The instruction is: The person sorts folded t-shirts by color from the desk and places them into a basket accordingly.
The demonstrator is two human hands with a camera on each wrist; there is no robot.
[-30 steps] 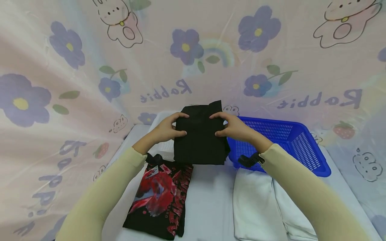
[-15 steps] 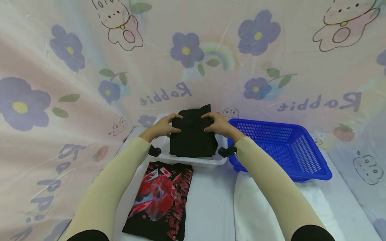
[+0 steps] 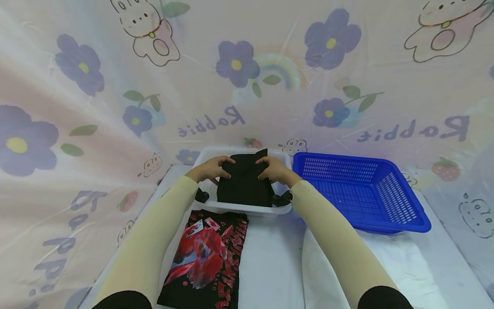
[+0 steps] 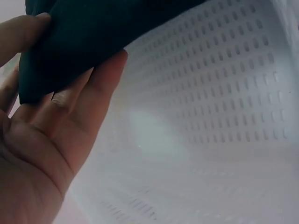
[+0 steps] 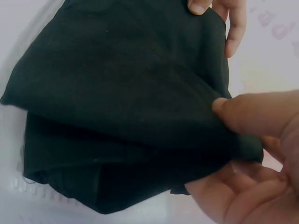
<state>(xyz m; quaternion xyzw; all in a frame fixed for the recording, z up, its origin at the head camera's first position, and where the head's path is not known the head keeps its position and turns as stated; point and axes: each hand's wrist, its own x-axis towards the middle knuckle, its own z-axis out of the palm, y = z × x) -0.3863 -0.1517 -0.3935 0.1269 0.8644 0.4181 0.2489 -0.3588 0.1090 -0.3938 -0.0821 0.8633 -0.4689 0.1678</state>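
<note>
A folded black garment (image 3: 245,184) is held between both hands inside the white basket (image 3: 247,209). My left hand (image 3: 210,169) grips its left edge; in the left wrist view the thumb lies on top of the cloth and the fingers under it. On the opposite edge, my right hand (image 3: 278,171) pinches the folded layers, seen close in the right wrist view, where loose flaps of the black cloth (image 5: 117,93) hang open at one side. The kind of garment cannot be told. The basket's perforated wall (image 4: 224,79) shows beside the left hand.
A blue basket (image 3: 347,193) stands to the right of the white one. In front lies a folded black T-shirt (image 3: 204,257) with a red print. White folded cloth (image 3: 401,262) lies at front right, partly under the right sleeve. A printed curtain (image 3: 247,107) hangs behind.
Both hands have moved the folded black garment left and down, from in front of the baskets into the white basket. The printed T-shirt stays put.
</note>
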